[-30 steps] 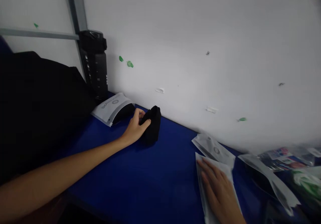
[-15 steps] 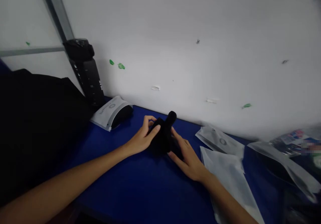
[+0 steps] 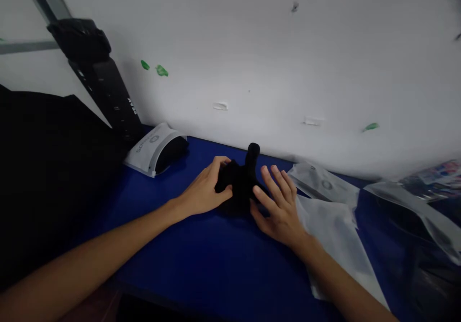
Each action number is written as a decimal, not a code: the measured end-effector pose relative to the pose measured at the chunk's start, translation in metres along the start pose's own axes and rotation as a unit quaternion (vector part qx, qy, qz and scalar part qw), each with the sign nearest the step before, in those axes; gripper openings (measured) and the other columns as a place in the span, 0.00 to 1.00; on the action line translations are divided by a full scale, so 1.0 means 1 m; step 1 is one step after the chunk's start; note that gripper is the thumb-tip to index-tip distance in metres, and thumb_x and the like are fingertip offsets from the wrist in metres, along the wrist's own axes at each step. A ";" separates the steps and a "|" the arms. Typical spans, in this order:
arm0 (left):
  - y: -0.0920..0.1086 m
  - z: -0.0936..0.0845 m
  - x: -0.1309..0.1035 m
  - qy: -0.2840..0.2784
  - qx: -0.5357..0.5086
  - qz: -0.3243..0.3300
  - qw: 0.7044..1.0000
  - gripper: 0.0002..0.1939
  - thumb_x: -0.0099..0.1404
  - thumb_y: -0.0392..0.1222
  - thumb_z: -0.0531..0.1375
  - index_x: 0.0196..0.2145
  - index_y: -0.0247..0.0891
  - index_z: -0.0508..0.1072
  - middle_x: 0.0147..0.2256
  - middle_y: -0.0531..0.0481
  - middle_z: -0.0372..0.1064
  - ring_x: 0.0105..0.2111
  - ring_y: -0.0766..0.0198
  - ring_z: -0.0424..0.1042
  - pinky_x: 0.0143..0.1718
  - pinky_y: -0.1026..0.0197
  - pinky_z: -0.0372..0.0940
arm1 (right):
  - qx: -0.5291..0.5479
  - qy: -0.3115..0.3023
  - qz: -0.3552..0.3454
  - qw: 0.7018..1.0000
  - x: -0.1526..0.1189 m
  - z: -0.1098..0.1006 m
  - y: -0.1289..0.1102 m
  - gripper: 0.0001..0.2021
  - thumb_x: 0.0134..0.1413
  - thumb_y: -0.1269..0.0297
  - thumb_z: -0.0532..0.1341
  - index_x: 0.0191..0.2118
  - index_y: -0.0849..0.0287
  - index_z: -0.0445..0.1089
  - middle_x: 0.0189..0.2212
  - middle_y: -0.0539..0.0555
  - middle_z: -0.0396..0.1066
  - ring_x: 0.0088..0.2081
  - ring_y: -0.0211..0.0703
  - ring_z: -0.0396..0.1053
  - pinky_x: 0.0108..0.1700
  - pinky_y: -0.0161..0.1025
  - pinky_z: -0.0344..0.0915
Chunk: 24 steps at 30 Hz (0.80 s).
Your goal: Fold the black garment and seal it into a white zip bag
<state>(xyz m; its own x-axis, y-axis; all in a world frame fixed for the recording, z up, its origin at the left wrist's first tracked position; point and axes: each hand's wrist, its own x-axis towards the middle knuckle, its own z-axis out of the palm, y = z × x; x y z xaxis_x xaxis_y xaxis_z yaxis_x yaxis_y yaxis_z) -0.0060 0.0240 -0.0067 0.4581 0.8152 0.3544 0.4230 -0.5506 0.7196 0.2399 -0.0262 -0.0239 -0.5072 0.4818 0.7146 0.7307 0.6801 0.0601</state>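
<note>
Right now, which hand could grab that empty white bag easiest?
Probably the right hand: it rests beside the empty white bag. The left hand grips the black cloth, farther from the bag.

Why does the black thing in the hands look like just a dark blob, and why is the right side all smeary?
Head view: the black fabric bundle between the left hand and right hand is too dark to show folds. The plastic bags at the right edge are blurred. The black bottle leans, bent by the wide lens. Soft light falls on the blue table, with faint shadows.
</note>
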 end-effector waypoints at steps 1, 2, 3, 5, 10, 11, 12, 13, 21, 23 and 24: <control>0.000 -0.001 0.000 0.011 0.026 0.012 1.000 0.29 0.67 0.37 0.63 0.62 0.45 0.57 0.58 0.42 0.66 0.58 0.49 0.70 0.61 0.41 0.68 | -0.016 -0.027 0.001 0.999 0.000 -0.001 0.001 0.46 0.63 0.75 0.63 0.78 0.37 0.44 0.78 0.50 0.46 0.77 0.60 0.50 0.74 0.67 0.50; 0.001 -0.003 -0.001 0.021 0.055 0.023 0.998 0.29 0.67 0.35 0.62 0.62 0.45 0.59 0.61 0.40 0.63 0.61 0.47 0.67 0.64 0.39 0.66 | -0.026 -0.052 0.005 0.998 0.000 -0.003 0.002 0.41 0.64 0.74 0.62 0.77 0.39 0.51 0.76 0.51 0.55 0.75 0.60 0.54 0.75 0.67 0.48; 0.001 -0.005 -0.001 0.028 0.085 0.033 0.995 0.28 0.66 0.33 0.62 0.61 0.44 0.61 0.64 0.39 0.60 0.63 0.46 0.65 0.66 0.37 0.64 | -0.030 -0.065 0.013 0.997 0.001 -0.003 0.003 0.35 0.64 0.73 0.61 0.73 0.42 0.59 0.71 0.52 0.65 0.73 0.60 0.60 0.75 0.67 0.46; 0.003 -0.010 -0.001 0.019 0.131 0.054 0.990 0.26 0.66 0.28 0.58 0.60 0.44 0.66 0.68 0.40 0.57 0.67 0.45 0.61 0.68 0.35 0.61 | -0.025 -0.061 0.041 0.997 0.002 -0.004 0.005 0.21 0.65 0.69 0.63 0.61 0.48 0.72 0.56 0.54 0.79 0.62 0.58 0.73 0.75 0.66 0.45; 0.002 -0.018 0.002 -0.128 0.138 0.175 0.966 0.39 0.61 0.16 0.47 0.63 0.45 0.71 0.72 0.49 0.60 0.76 0.57 0.50 0.74 0.43 0.54 | -0.027 -0.066 0.124 0.990 0.002 -0.002 0.010 0.02 0.67 0.64 0.62 0.41 0.54 0.72 0.34 0.50 0.77 0.38 0.47 0.76 0.65 0.58 0.59; 0.001 -0.018 0.003 -0.156 0.137 0.197 0.958 0.41 0.60 0.15 0.47 0.63 0.44 0.71 0.71 0.49 0.62 0.75 0.58 0.52 0.75 0.44 0.53 | -0.031 -0.073 0.136 0.987 0.002 -0.001 0.011 0.02 0.67 0.65 0.61 0.39 0.54 0.71 0.33 0.50 0.76 0.38 0.48 0.75 0.62 0.56 0.61; 0.001 -0.019 0.004 -0.177 0.139 0.213 0.951 0.40 0.59 0.15 0.47 0.62 0.43 0.72 0.69 0.49 0.66 0.74 0.59 0.55 0.75 0.44 0.52 | -0.035 -0.078 0.148 0.985 0.002 -0.001 0.011 0.03 0.65 0.67 0.60 0.38 0.54 0.69 0.33 0.51 0.74 0.38 0.48 0.74 0.59 0.55 0.63; 0.000 -0.020 0.004 -0.189 0.144 0.226 0.945 0.39 0.58 0.15 0.47 0.60 0.42 0.74 0.65 0.48 0.71 0.72 0.58 0.59 0.75 0.44 0.52 | -0.037 -0.082 0.159 0.983 0.001 0.000 0.011 0.03 0.64 0.68 0.60 0.37 0.54 0.67 0.34 0.52 0.73 0.38 0.49 0.73 0.56 0.54 0.64; 0.001 -0.060 0.011 -0.001 0.218 0.170 0.961 0.10 0.64 0.34 0.55 0.28 0.39 0.73 0.28 0.49 0.74 0.37 0.53 0.73 0.48 0.45 0.64 | -0.052 -0.105 0.261 0.958 -0.002 -0.003 0.015 0.08 0.59 0.65 0.60 0.31 0.52 0.59 0.34 0.53 0.67 0.37 0.51 0.68 0.44 0.50 0.61; -0.002 -0.065 0.013 0.047 0.284 0.113 0.951 0.17 0.69 0.41 0.57 0.21 0.40 0.67 0.22 0.51 0.68 0.34 0.54 0.70 0.46 0.45 0.62 | -0.051 -0.102 0.270 0.956 -0.003 -0.006 0.018 0.12 0.63 0.61 0.60 0.29 0.51 0.57 0.33 0.52 0.67 0.37 0.51 0.69 0.45 0.51 0.61; -0.003 -0.065 0.013 0.058 0.316 0.083 0.943 0.20 0.71 0.42 0.57 0.20 0.41 0.65 0.21 0.51 0.67 0.33 0.54 0.69 0.46 0.46 0.62 | -0.047 -0.098 0.269 0.957 -0.004 -0.007 0.019 0.13 0.65 0.60 0.60 0.29 0.52 0.58 0.33 0.52 0.67 0.37 0.51 0.69 0.46 0.52 0.61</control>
<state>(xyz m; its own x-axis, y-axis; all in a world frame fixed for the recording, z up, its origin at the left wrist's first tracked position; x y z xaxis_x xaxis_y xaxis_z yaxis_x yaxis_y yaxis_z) -0.0518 0.0478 0.0348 0.4860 0.7021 0.5204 0.7516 -0.6397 0.1610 0.2587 -0.0187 -0.0208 -0.1160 0.8487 0.5159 0.9436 0.2563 -0.2096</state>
